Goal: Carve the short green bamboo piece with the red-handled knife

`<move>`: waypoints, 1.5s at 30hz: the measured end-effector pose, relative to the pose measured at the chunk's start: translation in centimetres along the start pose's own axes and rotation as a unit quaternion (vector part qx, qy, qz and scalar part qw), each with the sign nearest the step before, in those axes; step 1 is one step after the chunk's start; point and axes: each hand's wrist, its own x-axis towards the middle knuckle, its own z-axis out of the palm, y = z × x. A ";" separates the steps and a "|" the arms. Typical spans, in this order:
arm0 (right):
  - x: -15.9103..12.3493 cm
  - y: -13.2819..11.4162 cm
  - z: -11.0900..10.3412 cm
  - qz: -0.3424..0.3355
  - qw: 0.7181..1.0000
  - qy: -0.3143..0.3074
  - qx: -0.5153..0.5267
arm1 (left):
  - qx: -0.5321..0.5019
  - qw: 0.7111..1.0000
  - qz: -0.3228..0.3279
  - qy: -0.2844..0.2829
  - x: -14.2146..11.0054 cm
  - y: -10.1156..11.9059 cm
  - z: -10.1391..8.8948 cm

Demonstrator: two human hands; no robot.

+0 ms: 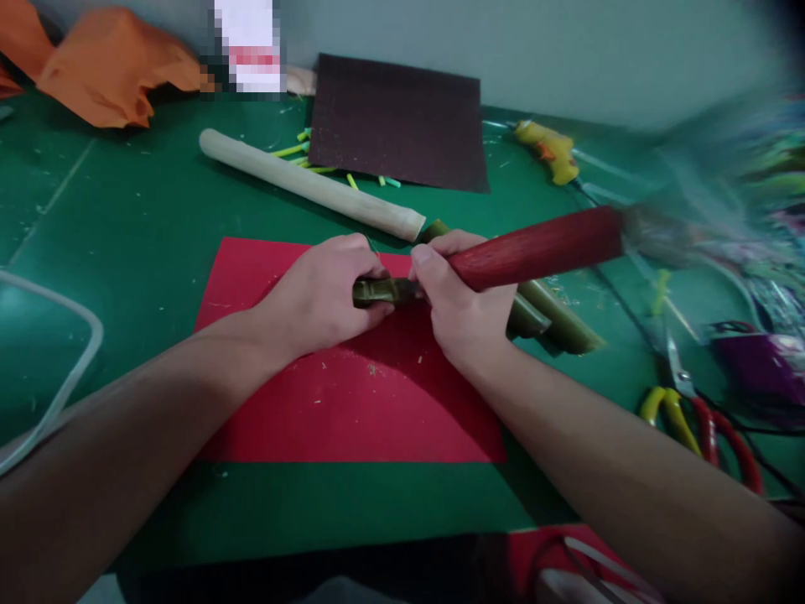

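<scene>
My left hand (333,289) is closed around a short green bamboo piece (385,291), held over the red sheet (371,403). My right hand (469,302) grips a tool with a thick red wooden handle (541,247), which points up and to the right. At the bamboo's right end, the tool's working tip meets it close to my right thumb. My fingers cover most of the tip, so its exact shape is hidden. Small shavings lie on the red sheet. Behind my right hand rest more green bamboo pieces (559,317), partly hidden.
A pale peeled bamboo length (308,184) lies behind my hands, near a dark brown sheet (399,122) with yellow-green sticks around it. At right are a yellow glue gun (550,153), scissors (682,382) and plastic bags. Orange material (119,67) sits back left; a white cable (79,369) curves at left.
</scene>
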 end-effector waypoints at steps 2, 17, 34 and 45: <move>0.0 0.0 0.0 0.006 1.000 -0.005 -0.012 | -0.002 1.000 0.001 0.001 0.0 0.0 0.0; -0.4 -0.4 -0.3 -0.009 1.000 0.003 0.016 | 0.111 0.991 0.073 0.012 -0.8 0.1 -0.1; -0.3 -0.9 0.0 0.103 0.983 -0.097 0.115 | -0.045 0.971 0.132 0.194 -0.9 3.8 -0.1; 0.3 0.3 -0.1 0.084 0.979 -0.180 0.034 | -0.007 0.982 0.055 0.182 -0.8 6.0 -0.1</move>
